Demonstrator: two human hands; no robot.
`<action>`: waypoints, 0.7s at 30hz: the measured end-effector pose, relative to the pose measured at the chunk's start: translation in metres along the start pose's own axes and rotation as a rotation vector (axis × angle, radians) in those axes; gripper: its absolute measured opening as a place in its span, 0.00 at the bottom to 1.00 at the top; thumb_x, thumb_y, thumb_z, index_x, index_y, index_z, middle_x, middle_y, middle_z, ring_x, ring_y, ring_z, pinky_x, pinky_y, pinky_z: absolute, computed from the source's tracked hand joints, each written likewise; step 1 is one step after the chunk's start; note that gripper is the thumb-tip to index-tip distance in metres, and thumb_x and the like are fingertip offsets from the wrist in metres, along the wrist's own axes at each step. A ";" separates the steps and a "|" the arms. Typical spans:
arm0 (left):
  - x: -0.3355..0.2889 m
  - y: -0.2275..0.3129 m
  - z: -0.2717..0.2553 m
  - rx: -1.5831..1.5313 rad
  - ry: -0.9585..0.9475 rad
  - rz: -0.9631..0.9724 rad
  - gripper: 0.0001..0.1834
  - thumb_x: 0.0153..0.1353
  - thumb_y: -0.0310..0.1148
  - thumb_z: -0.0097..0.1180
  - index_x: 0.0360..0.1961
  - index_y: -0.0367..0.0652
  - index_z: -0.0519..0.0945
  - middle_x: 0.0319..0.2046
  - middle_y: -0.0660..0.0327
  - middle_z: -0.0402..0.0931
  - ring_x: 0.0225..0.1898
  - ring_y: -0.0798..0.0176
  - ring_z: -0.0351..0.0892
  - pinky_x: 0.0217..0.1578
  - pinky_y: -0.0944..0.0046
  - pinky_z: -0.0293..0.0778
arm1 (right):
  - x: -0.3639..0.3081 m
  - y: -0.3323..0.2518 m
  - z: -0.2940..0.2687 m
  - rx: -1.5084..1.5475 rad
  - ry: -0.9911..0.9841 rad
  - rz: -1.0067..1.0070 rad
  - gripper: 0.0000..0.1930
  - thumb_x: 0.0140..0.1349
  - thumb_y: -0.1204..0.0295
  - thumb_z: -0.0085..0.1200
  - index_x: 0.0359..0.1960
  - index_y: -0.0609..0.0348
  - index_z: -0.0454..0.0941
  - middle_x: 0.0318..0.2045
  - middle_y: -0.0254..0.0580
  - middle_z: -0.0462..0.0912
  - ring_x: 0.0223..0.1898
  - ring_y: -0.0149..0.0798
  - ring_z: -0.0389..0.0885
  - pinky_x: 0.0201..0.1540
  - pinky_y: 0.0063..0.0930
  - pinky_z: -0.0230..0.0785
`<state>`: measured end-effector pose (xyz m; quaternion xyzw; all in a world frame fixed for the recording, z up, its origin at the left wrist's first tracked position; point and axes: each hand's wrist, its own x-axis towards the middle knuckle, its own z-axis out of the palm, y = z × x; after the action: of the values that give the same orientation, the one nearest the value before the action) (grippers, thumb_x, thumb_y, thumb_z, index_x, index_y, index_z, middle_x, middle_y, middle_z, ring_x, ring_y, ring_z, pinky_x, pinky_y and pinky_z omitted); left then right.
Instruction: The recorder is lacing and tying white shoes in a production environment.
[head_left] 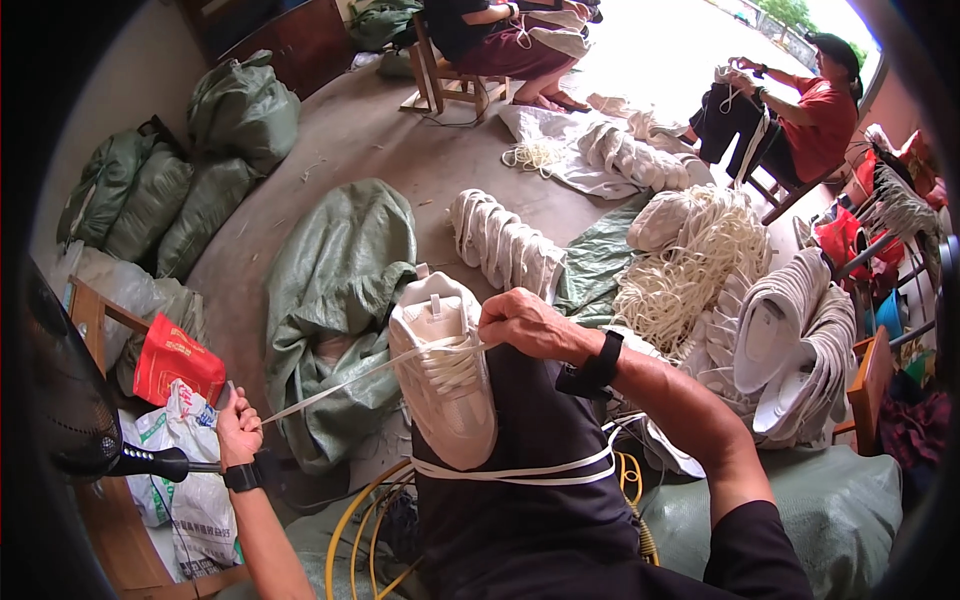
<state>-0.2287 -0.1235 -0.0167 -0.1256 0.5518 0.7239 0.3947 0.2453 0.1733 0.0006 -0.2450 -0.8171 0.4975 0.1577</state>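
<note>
A cream lace-up shoe [465,425] rests on my dark-trousered thigh, its toe toward me and its heel loop at the far end. White lacing crosses its tongue. From the upper eyelets a flat white shoelace [335,388] runs taut down to the left, into the closed fingers of my left hand [240,430]. My right hand [525,322] is closed in a fist against the right side of the shoe opening, gripping the lace there; its fingertips are hidden. More white laces [525,472] lie across my thigh below the toe.
Green woven sacks [345,250] stand ahead and left. Rows of white shoes [505,240] and a heap of loose laces [690,270] spread ahead and right. A black fan [70,370] stands near left. Two people sit working farther off, one in a red shirt [815,130].
</note>
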 end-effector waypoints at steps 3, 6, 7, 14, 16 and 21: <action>0.006 -0.015 0.011 0.025 0.092 0.038 0.10 0.71 0.39 0.58 0.42 0.44 0.82 0.23 0.71 0.73 0.13 0.76 0.55 0.12 0.73 0.51 | 0.012 0.006 -0.007 -0.190 -0.074 -0.373 0.08 0.55 0.72 0.58 0.30 0.66 0.83 0.25 0.44 0.82 0.25 0.37 0.79 0.29 0.32 0.68; 0.004 -0.024 0.025 0.035 0.084 0.108 0.09 0.70 0.35 0.58 0.43 0.41 0.81 0.25 0.69 0.74 0.13 0.78 0.55 0.12 0.74 0.51 | 0.018 0.004 -0.008 -0.156 -0.127 -0.420 0.12 0.54 0.70 0.57 0.28 0.71 0.82 0.23 0.52 0.82 0.26 0.47 0.81 0.34 0.39 0.72; 0.001 -0.026 0.031 0.145 0.035 0.153 0.08 0.70 0.35 0.57 0.43 0.41 0.82 0.25 0.69 0.73 0.13 0.78 0.55 0.11 0.74 0.51 | 0.018 0.002 -0.006 -0.073 -0.128 -0.442 0.12 0.54 0.70 0.57 0.28 0.71 0.82 0.23 0.52 0.82 0.26 0.47 0.81 0.34 0.39 0.72; -0.038 -0.078 0.093 0.726 -0.267 0.344 0.12 0.63 0.31 0.61 0.45 0.37 0.82 0.25 0.68 0.78 0.15 0.82 0.57 0.12 0.77 0.49 | 0.003 -0.011 0.013 0.072 0.093 0.016 0.12 0.55 0.69 0.57 0.29 0.70 0.82 0.23 0.51 0.82 0.26 0.43 0.81 0.35 0.38 0.72; -0.053 -0.095 0.112 0.865 -0.333 0.266 0.12 0.64 0.29 0.60 0.47 0.36 0.81 0.28 0.67 0.80 0.15 0.83 0.57 0.13 0.79 0.49 | 0.002 -0.010 0.013 0.087 0.124 0.041 0.12 0.55 0.69 0.57 0.29 0.70 0.82 0.23 0.50 0.82 0.26 0.41 0.80 0.35 0.36 0.72; -0.094 -0.129 0.155 0.990 -0.504 0.433 0.12 0.70 0.35 0.53 0.43 0.37 0.83 0.22 0.66 0.79 0.15 0.82 0.58 0.15 0.77 0.52 | 0.002 -0.006 0.015 0.139 0.120 0.029 0.13 0.55 0.68 0.58 0.30 0.70 0.81 0.22 0.47 0.82 0.25 0.36 0.79 0.34 0.33 0.72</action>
<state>-0.0356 -0.0149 0.0069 0.3643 0.7260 0.4519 0.3687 0.2349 0.1607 -0.0012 -0.2745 -0.7660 0.5398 0.2158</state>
